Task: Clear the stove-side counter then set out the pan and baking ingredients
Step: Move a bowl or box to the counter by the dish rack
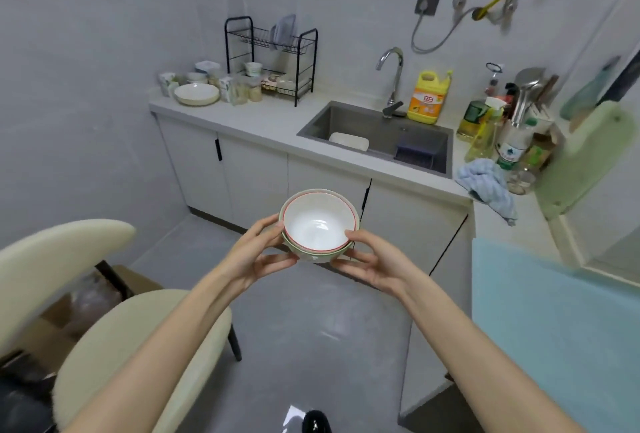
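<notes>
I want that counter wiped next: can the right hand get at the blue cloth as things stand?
Probably not yet: the right hand, with the left hand, holds the stacked bowls out over the floor, short of the counter. The blue cloth lies uncovered at the counter's edge.

Bowls [318, 224]: two, nested. Sink [346, 121]: one. Dish rack [258, 38]: one. Faucet [397, 81]: one.

Both forearms stretched forward; left hand [258, 252], right hand [374, 264], each grip curled round stacked bowls [318, 224]

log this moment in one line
left hand: grips stacked bowls | right hand: grips stacked bowls | state: mid-air, upright, sink ahead
</notes>
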Demonstrator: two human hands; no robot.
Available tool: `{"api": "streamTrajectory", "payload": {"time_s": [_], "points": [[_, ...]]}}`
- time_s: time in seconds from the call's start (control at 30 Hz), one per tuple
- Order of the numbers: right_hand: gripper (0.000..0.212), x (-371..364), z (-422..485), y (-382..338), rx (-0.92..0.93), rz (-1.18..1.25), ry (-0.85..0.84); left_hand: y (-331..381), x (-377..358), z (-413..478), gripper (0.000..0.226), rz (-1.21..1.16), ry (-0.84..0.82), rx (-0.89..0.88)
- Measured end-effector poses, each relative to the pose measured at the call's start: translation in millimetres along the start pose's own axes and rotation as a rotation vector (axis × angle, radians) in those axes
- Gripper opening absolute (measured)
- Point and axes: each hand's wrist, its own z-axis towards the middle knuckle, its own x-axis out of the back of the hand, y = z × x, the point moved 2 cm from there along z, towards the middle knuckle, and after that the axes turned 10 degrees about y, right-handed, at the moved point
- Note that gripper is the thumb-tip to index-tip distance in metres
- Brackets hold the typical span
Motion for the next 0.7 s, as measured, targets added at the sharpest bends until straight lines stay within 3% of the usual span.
{"api": "streamTrajectory", "payload": {"time_s": [0.17,0.47,0.7], "points": [[0.013,-42,79,-69,-0.031,-0.060,-0.068,53,-11,77,0.032,-0.041,0.082,-0.017],[0.034,-127,222,-151,-0.081,-0.136,-0.167,132,6,210,0.038,-0.079,0.171,-0.038],[0.020,-205,337,-196,-0.073,-0.144,-0.191,187,36,340,0.040,-0.073,0.173,-0.038]]}}
